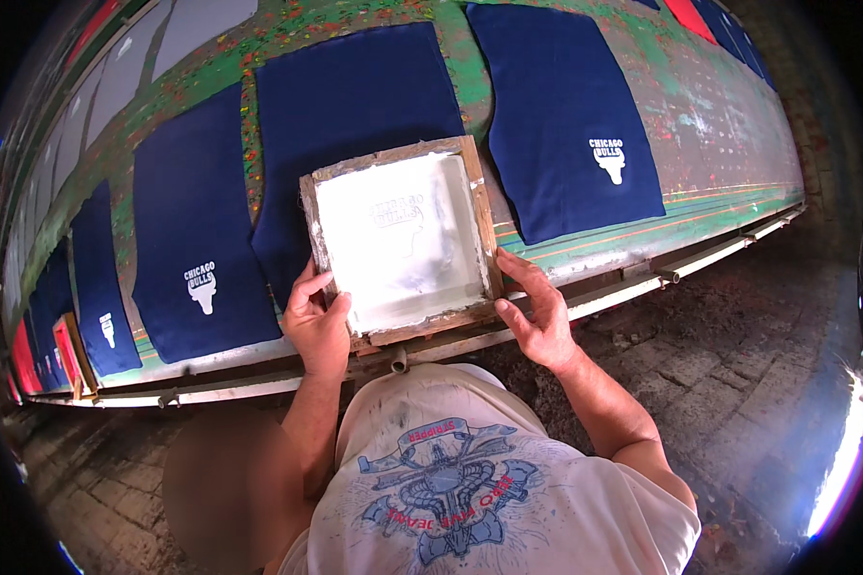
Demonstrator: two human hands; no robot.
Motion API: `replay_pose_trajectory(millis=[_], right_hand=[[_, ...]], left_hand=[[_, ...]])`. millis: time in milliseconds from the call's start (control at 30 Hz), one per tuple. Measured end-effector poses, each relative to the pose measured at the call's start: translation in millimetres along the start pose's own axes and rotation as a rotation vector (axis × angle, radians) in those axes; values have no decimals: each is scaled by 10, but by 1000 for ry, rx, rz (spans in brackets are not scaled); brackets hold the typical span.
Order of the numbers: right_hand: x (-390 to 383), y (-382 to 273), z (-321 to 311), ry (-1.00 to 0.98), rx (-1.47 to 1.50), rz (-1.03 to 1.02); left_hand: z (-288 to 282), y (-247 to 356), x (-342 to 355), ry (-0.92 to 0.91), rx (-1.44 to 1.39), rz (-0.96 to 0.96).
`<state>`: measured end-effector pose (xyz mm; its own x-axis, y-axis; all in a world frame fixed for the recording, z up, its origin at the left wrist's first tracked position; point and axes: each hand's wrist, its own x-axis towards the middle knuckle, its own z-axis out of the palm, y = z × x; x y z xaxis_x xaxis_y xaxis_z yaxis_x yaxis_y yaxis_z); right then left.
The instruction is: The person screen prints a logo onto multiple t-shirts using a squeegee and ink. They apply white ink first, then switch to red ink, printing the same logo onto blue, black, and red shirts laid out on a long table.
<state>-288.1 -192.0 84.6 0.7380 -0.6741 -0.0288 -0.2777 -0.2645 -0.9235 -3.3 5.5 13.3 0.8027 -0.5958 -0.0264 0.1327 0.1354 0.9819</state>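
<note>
A wood-edged printing screen point(403, 273) with white ink over its mesh lies across the lower part of a navy fabric panel point(355, 86). A faint lettered bull's-head design shows through the mesh. My left hand point(318, 321) grips the screen's left edge near its lower corner, fingers bent round the wood. At the opposite edge, my right hand point(539, 311) holds the lower right of the wooden frame between thumb and fingers. To the right lies another navy panel point(566, 125) bearing a white bull's-head print; a similar printed panel point(192, 192) is on the left.
The long table point(719, 144) is green and brown with paint specks. A pale rail point(633, 287) with short pipe ends runs along its near edge. At far left, a small red-faced wooden frame point(70, 350) stands by more panels. Brick paving point(729, 374) lies below.
</note>
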Motion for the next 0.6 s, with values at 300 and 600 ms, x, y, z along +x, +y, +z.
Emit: replay_pose_trajectory(millis=[300, 600], right_hand=[[83, 18, 2, 45, 23, 5], [161, -2, -70, 116, -14, -20]], left_hand=[[-20, -39, 71, -21, 26, -8], [-40, -48, 65, -35, 32, -9]])
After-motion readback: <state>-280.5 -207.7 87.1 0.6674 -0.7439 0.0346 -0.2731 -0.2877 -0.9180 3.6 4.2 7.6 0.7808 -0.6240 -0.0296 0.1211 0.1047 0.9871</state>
